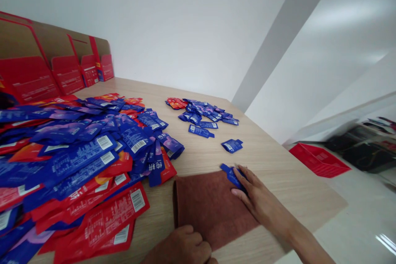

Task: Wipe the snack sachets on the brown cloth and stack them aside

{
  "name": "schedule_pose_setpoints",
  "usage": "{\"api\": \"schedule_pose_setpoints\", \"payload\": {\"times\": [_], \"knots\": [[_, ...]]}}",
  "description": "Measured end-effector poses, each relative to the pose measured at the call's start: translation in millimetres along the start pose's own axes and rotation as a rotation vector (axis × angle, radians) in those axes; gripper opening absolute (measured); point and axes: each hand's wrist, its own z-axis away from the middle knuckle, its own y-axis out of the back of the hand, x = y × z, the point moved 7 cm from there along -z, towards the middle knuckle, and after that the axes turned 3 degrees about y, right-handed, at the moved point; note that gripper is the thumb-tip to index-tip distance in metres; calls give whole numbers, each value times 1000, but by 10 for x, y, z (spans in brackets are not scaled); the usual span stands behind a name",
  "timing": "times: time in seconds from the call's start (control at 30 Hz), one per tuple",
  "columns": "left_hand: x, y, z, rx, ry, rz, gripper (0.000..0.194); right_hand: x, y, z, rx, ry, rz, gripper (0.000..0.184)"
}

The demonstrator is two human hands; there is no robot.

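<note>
A folded brown cloth lies flat on the wooden table in front of me. My right hand is over its far right corner, fingers and thumb closed around a small blue spouted pouch that partly shows beyond the fingers. At the cloth's near edge, my left hand is curled into a fist; whatever it may hold is hidden. Just beyond the right hand lies a single blue pouch. To the left spreads a big heap of blue and red pouches, printed with white text and barcodes.
Farther back on the table sits a smaller pile of blue pouches with some red ones. Open red cardboard boxes stand along the back left. A red plastic basket is beyond the table's right edge.
</note>
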Motion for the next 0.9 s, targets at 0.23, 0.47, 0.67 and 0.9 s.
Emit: {"api": "schedule_pose_setpoints", "payload": {"times": [0.23, 0.47, 0.67, 0.9], "knots": [[33, 115, -79, -10, -100, -40, 44, -72, 277, -83, -58, -94, 212, 56], [-6, -62, 38, -53, 9, 0, 45, -657, 624, -209, 181, -27, -285, 40], [-13, -131, 88, -62, -15, 19, 34, -1609, 241, -177, 8, 294, -265, 56], [-35, -63, 126, -55, -5, 28, 44, -1253, 90, -116, -9, 283, -150, 57]]}}
